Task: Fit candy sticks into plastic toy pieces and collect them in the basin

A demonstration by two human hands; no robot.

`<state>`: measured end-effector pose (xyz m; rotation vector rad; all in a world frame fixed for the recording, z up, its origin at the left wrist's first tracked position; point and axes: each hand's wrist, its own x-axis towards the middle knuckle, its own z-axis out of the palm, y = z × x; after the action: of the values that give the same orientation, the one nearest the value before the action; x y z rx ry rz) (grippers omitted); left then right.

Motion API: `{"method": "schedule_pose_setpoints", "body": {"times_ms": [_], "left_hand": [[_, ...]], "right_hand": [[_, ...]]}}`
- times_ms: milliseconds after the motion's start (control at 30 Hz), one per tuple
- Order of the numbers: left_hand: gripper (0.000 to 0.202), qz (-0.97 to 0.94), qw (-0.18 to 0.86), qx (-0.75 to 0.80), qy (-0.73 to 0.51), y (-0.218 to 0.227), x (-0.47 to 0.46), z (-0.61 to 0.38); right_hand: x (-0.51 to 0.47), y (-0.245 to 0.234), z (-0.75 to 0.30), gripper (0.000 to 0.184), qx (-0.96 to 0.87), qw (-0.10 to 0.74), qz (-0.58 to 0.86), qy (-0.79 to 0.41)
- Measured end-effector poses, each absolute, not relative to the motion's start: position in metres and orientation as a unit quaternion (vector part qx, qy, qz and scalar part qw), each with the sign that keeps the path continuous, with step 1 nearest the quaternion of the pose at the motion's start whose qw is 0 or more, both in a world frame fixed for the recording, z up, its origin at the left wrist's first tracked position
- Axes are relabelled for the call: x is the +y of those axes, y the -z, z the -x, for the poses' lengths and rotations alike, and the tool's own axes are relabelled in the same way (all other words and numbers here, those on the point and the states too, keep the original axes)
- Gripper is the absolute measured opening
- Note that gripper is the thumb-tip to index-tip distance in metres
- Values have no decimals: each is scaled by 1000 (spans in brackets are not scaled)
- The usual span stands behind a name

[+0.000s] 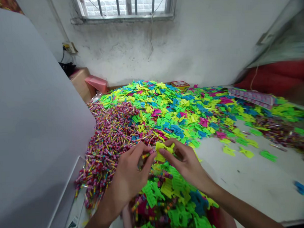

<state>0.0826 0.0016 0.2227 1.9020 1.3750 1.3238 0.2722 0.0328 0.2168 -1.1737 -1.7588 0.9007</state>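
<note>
My right hand [186, 163] pinches a yellow plastic piece [163, 152] between thumb and fingers, with the fingers curled around it. It is a flat, bright piece with notched edges, held up in the middle of my view just above the tub. My left hand [129, 175] is closed too, gripping a short striped stick [146, 155] at its fingertips. The stick's end sits right beside the yellow piece, though I can't tell exactly whether they touch, since my fingers cover part of them.

Under my hands is a pink tub [126, 219], heaped with green, yellow and blue pieces and some striped sticks. Beyond it, a wide spread of flat pieces [162, 113] in lime, yellow, blue and pink covers much of the white desk [258, 176]. A thick heap of striped sticks [112, 139] lies to the left, running up against a tall white board [36, 115] that blocks that side of my view. More loose pieces are scattered to the right, and a bundle of pink strips [252, 96] lies on the far right of the pile. Against the wall, under a barred window [124, 4], are a cardboard box [80, 83] and a pink packet [96, 83].
</note>
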Motion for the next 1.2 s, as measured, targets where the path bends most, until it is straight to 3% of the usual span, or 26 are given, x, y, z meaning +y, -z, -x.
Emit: {"method": "schedule_pose_setpoints", "body": {"times_ms": [233, 467, 733, 933, 1200], "left_hand": [[22, -594, 325, 507, -533, -227, 4, -80], [16, -598, 359, 488, -525, -218, 7, -85], [18, -607, 363, 484, -515, -220, 4, -80], [21, -611, 374, 488, -499, -216, 2, -82], [17, -650, 299, 499, -488, -218, 0, -79]], "right_hand": [[35, -225, -278, 36, -606, 383, 459, -524], [25, -221, -277, 42, -594, 389, 527, -467], [21, -213, -275, 49, -578, 395, 526, -483], [21, -222, -278, 40, -617, 387, 524, -441], [16, -221, -275, 61, -605, 366, 586, -396]]}}
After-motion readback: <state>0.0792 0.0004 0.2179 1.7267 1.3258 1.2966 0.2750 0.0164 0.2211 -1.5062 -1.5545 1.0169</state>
